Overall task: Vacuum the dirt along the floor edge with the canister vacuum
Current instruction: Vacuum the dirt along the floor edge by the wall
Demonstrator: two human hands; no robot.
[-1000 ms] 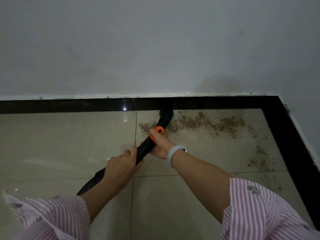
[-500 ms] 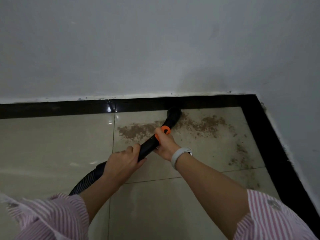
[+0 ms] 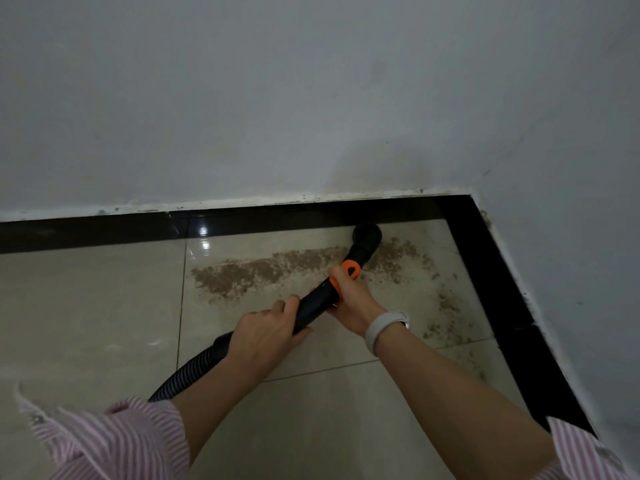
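Note:
A black vacuum wand with an orange collar runs from lower left to upper right. Its round black nozzle rests on the floor against the black border strip, inside a band of brown dirt. My left hand grips the wand near where the ribbed hose joins it. My right hand holds the wand just below the orange collar; a pale wristband sits on that wrist. More loose dirt is scattered to the right near the corner.
A grey wall stands straight ahead and a second wall closes the corner on the right. The black border runs along both walls. Beige glossy tiles cover the floor to the left and in front.
The nozzle has slid to the right along the border toward the corner, both hands moving with it. More of the dirt band now shows to the left of the wand.

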